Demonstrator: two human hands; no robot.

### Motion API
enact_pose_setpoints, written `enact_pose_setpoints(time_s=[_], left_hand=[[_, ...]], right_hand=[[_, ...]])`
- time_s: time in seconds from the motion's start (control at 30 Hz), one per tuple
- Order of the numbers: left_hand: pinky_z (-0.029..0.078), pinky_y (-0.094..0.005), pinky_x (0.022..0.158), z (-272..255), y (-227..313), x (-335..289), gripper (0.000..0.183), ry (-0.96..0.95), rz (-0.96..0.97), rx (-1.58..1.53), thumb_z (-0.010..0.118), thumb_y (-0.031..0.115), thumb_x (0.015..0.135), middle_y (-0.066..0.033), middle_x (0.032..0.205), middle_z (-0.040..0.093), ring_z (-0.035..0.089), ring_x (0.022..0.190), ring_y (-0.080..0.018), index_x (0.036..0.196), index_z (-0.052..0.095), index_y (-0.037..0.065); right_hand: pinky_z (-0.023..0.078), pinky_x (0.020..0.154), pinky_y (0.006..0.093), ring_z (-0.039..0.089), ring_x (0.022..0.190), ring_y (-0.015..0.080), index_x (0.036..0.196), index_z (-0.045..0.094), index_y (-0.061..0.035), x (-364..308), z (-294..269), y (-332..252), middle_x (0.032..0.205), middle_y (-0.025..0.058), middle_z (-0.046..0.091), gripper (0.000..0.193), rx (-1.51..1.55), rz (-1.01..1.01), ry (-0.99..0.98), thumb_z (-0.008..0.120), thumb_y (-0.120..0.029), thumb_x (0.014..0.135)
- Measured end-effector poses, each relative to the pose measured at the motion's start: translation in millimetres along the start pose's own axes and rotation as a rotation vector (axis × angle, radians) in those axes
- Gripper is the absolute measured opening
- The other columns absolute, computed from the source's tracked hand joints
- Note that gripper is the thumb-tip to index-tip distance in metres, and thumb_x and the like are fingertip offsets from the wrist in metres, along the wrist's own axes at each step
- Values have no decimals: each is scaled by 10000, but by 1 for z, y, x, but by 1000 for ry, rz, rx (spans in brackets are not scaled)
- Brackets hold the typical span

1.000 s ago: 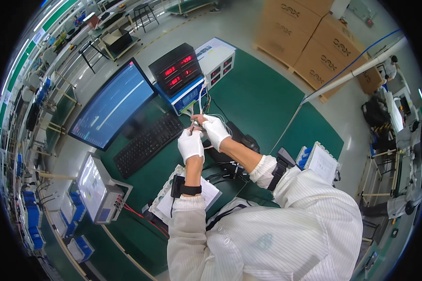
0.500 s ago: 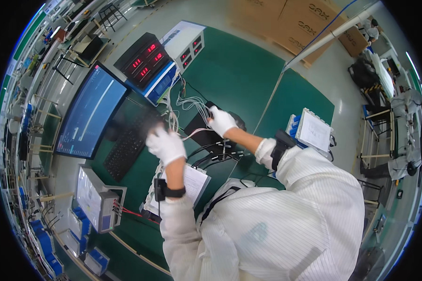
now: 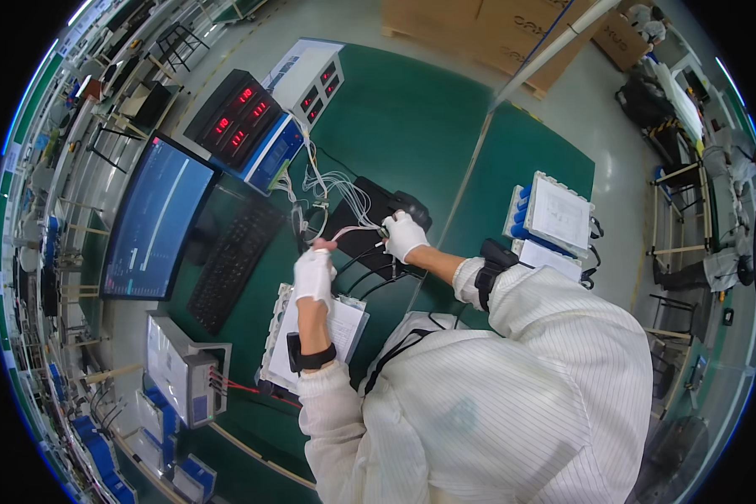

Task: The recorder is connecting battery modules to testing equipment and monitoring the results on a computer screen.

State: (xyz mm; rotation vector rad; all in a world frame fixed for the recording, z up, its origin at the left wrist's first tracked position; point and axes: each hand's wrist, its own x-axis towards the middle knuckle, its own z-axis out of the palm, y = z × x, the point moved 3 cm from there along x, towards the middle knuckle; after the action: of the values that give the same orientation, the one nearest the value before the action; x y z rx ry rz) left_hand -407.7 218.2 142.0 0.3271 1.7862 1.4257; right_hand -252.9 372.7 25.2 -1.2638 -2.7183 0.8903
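Past right hand [image 3: 406,236], broad green tabletop [image 3: 403,113] stretches to far edge.

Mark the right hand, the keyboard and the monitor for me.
Right hand [image 3: 404,236]: head view, its gloved back.
Keyboard [image 3: 233,269]: head view, middle of the keys.
Monitor [image 3: 155,227]: head view, middle of the screen.

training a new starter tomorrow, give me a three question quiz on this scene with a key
1. True or false: the keyboard lies between the monitor and the left hand.
2. What colour are the lit digits on the black display box?
a) green
b) red
c) blue
3. Fill in: the left hand and the right hand both wear ____ gloves.

Key: 1. true; 2. b; 3. white
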Motion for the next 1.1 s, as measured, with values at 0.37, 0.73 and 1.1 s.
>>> enact_pose_setpoints(time_s=[0.37,0.73,1.1], left_hand=[[328,-205,503,16,37,-67,234,180,340,104,543,211,955,37,658,450,400,561,-41,1008,621,-4],[307,-234,463,36,42,-52,304,363,300,198,573,266,951,13,591,500,425,517,-49,913,622,-32],[338,-235,463,40,39,-56,307,418,342,118,579,270,949,3,613,530,450,517,-50,930,628,-33]], right_hand=[[569,696,332,643,860,231,1134,495,-66,10,-34,-78,979,153,610,184,2032,302,-413,492,-135,963],[544,825,325,630,916,223,1111,581,63,-23,-99,-140,1015,156,607,282,1742,113,-336,476,-165,983],[559,776,348,649,831,264,1141,543,70,-31,-98,-153,997,168,604,315,1821,92,-239,466,-197,992]])
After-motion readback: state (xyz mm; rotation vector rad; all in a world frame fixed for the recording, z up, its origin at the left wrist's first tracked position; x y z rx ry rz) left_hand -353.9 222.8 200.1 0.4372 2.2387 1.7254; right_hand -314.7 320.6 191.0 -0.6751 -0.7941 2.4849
